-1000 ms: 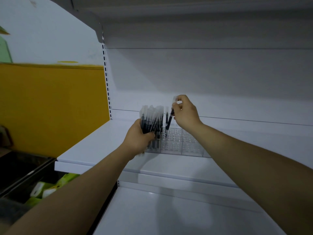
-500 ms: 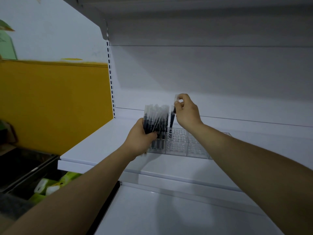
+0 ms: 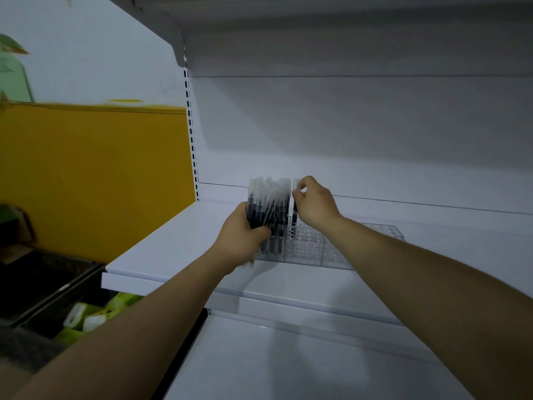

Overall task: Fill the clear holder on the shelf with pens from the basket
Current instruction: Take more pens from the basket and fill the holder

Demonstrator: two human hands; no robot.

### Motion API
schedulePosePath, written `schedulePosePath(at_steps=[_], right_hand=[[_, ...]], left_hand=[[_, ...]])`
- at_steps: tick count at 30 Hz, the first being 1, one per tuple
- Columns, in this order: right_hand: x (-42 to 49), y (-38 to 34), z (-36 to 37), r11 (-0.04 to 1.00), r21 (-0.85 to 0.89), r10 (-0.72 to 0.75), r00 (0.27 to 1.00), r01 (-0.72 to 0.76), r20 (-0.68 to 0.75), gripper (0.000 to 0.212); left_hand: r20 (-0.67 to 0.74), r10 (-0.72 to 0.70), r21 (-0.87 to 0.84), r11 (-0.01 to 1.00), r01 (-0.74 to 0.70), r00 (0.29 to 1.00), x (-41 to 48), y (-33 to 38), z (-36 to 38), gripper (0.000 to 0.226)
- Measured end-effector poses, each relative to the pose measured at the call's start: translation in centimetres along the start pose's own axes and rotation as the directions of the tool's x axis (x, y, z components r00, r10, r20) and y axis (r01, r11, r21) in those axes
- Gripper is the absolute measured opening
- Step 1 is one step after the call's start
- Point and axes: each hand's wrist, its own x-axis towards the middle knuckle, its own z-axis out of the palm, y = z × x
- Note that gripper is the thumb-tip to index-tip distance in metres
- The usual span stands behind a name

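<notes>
While only the head camera covers this, it shows me enough. My left hand is curled round a thick bundle of pens, gripping the lower barrels so the pale caps fan out upright above the fist. My right hand pinches the cap end of a single pen between thumb and fingertips. That pen stands close to vertical, just beside the bundle, with its lower end at the hole grid of the clear holder.

The holder sits on the white shelf, near the front edge, and runs off to the right under my right forearm. Dark barrels show through its left end, so I judge a few pens are seated there already. Most of the holes to the right look unfilled. I cannot pick out the pen basket. A dark bin at lower left holds green and white packs.

As for handling, I reckon each pen is light, stiff and smooth, so the cap end is the right place to pinch, leaving the tip free to find a hole. The bundle looks slippery as a mass, and a slack grip could let pens slide out below the fist. The holder seems light plastic, and a sideways push might shift it.
</notes>
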Motion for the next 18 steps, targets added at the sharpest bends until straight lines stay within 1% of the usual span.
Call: schedulePosePath(at_steps=[2, 4, 5, 7, 8, 9, 10, 11, 13, 15, 18], right_hand=[[0.0, 0.3, 0.2, 0.998, -0.054, 0.032, 0.999, -0.031, 0.026, 0.02], [-0.3, 0.2, 0.2, 0.998, -0.059, 0.031, 1.0, -0.031, -0.003, 0.027], [-0.7, 0.0, 0.1, 0.999, -0.045, 0.006, 0.999, -0.008, -0.054, 0.028], [-1.7, -0.7, -0.7, 0.994, 0.051, -0.084, 0.982, 0.094, -0.167, 0.02], [-2.3, -1.2, -1.1, 0.984, 0.115, -0.117, 0.978, 0.139, -0.175, 0.019], [-3.1, -1.6, -1.6, 0.972, 0.165, -0.143, 0.979, 0.166, -0.144, 0.024], [-3.8, -2.0, -1.9, 0.964, 0.201, -0.158, 0.984, 0.172, -0.085, 0.029], [-4.3, -2.3, -2.1, 0.962, 0.22, -0.163, 0.987, 0.162, -0.017, 0.028], [-4.8, -2.4, -2.1, 0.964, 0.229, -0.154, 0.985, 0.133, 0.073, 0.016], [-4.7, -2.1, -2.0, 0.966, 0.231, -0.138, 0.986, 0.114, 0.093, 0.009], [-4.4, -1.9, -2.2, 0.963, 0.254, -0.121, 0.989, 0.096, 0.086, 0.009]], left_hand=[[-0.004, -0.001, -0.002, 1.0, 0.001, 1.0, 0.0, 0.0, 0.0, 0.038], [-0.007, -0.004, -0.003, 1.0, 0.004, 1.0, 0.0, -0.1, 0.0, 0.035], [-0.007, -0.007, -0.002, 1.0, 0.007, 1.0, 0.0, -0.1, 0.0, 0.034], [-0.01, -0.007, -0.002, 1.0, 0.007, 1.0, 0.0, -0.1, 0.2, 0.033], [-0.013, -0.005, -0.005, 1.0, 0.005, 1.0, 0.0, 0.0, 0.3, 0.032], [-0.018, 0.002, -0.012, 1.0, -0.002, 1.0, 0.0, 0.1, 0.4, 0.03], [-0.021, 0.01, -0.021, 1.0, -0.01, 1.0, 0.0, 0.3, 0.6, 0.028], [-0.021, 0.016, -0.034, 0.999, -0.017, 1.0, -0.1, 0.5, 0.8, 0.028], [-0.015, 0.022, -0.062, 0.998, -0.023, 1.0, -0.1, 0.9, 1.2, 0.028], [-0.002, 0.018, -0.091, 0.996, -0.018, 1.0, -0.1, 1.0, 1.5, 0.029], [0.023, 0.009, -0.108, 0.994, -0.006, 1.0, -0.1, 1.1, 1.7, 0.033]])
